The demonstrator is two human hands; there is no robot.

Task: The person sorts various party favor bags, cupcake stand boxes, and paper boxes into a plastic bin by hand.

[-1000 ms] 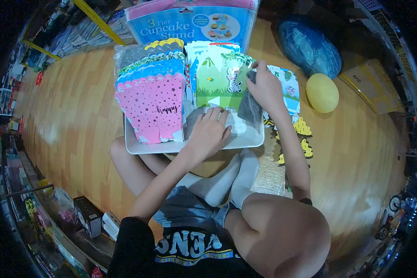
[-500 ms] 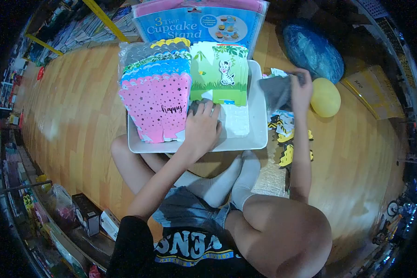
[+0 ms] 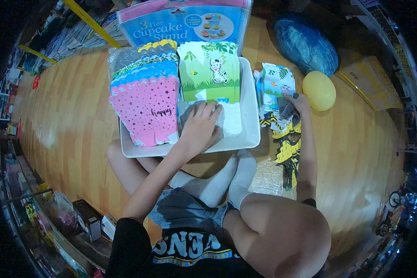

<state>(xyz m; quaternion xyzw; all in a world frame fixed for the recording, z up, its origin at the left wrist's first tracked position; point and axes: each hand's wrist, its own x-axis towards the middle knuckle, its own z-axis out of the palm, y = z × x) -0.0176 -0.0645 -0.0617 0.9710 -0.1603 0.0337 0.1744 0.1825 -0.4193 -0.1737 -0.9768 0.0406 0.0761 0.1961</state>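
A white tray (image 3: 251, 113) holds pink star-printed popcorn boxes (image 3: 146, 109) reading "happy" on its left and green zebra-printed boxes (image 3: 197, 76) at the back. My left hand (image 3: 201, 123) lies over the tray's front middle, fingers spread and flat, partly covering something grey beneath. To the tray's right, my right hand (image 3: 301, 104) grips a crumpled grey cloth (image 3: 286, 107). The cloth is against the lower part of a stack of jungle-printed cards (image 3: 276, 83). Yellow and black cut-outs (image 3: 288, 150) lie just below the stack.
Behind the tray stands a blue Cupcake Stand package (image 3: 185, 28). A yellow balloon (image 3: 319, 91), a blue wrapped bundle (image 3: 306, 44) and a cardboard box (image 3: 368, 83) are at the right. Shelves with goods line the left edge, beyond the wooden floor (image 3: 65, 120).
My right hand has lowered the grey cloth, uncovering the jungle-printed cards. My left hand stays in the tray with its fingers spread. The whole view has shifted slightly.
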